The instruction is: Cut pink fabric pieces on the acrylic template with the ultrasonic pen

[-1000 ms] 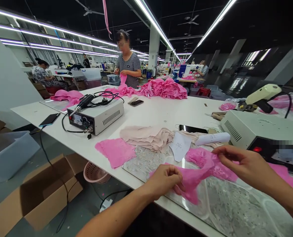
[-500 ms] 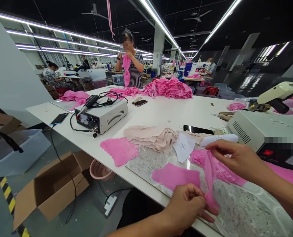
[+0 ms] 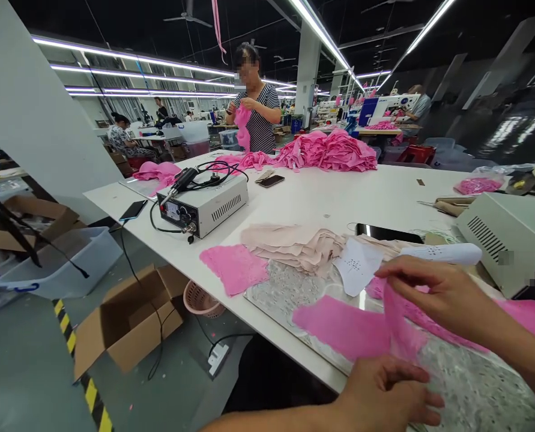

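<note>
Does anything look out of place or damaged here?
Mildly odd: a black cable hangs off the table and crosses the open cardboard box on the floor, where it might snag. Around the right hand and the pink fabric it pinches, I see no clear spill or damage.

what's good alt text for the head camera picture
The wearer's right hand pinches thin pink fabric over a speckled board, the left hand close by. Beyond are layered beige cloth, a pink heap and a co-worker across the table.
</note>
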Action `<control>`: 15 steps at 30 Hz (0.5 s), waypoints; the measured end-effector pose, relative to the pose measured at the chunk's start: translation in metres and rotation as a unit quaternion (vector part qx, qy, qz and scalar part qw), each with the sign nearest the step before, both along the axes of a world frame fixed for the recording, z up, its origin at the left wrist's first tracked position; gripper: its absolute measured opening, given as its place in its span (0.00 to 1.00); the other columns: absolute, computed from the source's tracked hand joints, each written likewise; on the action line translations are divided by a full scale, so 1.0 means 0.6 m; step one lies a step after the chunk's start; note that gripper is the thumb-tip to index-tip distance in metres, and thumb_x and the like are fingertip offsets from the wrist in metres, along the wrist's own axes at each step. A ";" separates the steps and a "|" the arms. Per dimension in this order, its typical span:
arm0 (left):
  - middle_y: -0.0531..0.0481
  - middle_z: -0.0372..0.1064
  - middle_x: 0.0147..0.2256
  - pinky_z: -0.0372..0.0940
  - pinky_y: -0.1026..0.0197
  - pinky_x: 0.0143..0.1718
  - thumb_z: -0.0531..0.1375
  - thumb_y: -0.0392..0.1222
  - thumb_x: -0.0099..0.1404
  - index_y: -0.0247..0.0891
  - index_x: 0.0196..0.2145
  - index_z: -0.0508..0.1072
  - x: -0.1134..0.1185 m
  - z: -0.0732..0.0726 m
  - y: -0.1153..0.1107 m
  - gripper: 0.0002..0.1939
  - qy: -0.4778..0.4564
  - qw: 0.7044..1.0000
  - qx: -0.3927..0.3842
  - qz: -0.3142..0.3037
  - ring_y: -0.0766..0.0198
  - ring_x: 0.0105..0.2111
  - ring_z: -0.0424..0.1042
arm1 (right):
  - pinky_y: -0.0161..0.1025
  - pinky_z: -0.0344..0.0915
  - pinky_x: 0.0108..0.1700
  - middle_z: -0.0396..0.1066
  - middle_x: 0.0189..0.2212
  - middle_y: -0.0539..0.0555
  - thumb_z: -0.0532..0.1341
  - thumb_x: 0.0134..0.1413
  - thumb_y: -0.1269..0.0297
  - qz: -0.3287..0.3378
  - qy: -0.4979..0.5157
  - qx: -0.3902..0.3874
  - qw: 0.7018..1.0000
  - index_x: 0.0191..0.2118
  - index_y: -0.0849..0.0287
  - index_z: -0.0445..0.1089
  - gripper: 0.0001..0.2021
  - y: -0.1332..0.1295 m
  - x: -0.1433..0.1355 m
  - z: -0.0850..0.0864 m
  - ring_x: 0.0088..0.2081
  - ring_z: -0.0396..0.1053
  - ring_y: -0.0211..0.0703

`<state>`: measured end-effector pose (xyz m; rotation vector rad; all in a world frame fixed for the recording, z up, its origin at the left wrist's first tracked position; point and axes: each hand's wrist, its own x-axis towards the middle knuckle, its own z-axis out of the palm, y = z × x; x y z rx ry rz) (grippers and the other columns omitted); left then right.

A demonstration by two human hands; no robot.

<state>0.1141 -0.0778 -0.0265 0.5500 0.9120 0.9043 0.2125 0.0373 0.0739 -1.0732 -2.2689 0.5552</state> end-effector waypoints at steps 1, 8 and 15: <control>0.48 0.70 0.28 0.68 0.47 0.48 0.69 0.45 0.51 0.31 0.34 0.72 -0.003 -0.002 -0.005 0.17 0.001 1.000 -0.008 -0.029 0.62 0.30 0.74 | 0.39 0.70 0.34 0.75 0.33 0.55 0.55 0.55 0.52 0.041 0.001 -0.014 0.999 0.32 0.55 0.76 0.16 -0.008 -0.015 -0.004 0.34 0.72 0.45; 0.47 0.74 0.31 0.68 0.63 0.35 0.56 0.36 0.63 0.32 0.40 0.78 -0.138 0.059 -0.028 0.12 0.283 0.907 0.264 -0.167 0.65 0.30 0.72 | 0.37 0.70 0.30 0.74 0.38 0.57 0.53 0.61 0.50 0.036 0.027 -0.054 0.998 0.40 0.55 0.75 0.18 -0.022 0.016 -0.045 0.33 0.72 0.44; 0.46 0.70 0.39 0.66 0.63 0.38 0.56 0.34 0.65 0.36 0.40 0.77 -0.266 0.073 0.023 0.10 0.540 0.742 0.390 -0.074 0.64 0.34 0.70 | 0.33 0.67 0.19 0.73 0.25 0.52 0.60 0.55 0.54 -0.025 -0.035 -0.042 0.998 0.36 0.51 0.76 0.11 -0.093 0.131 -0.123 0.19 0.67 0.40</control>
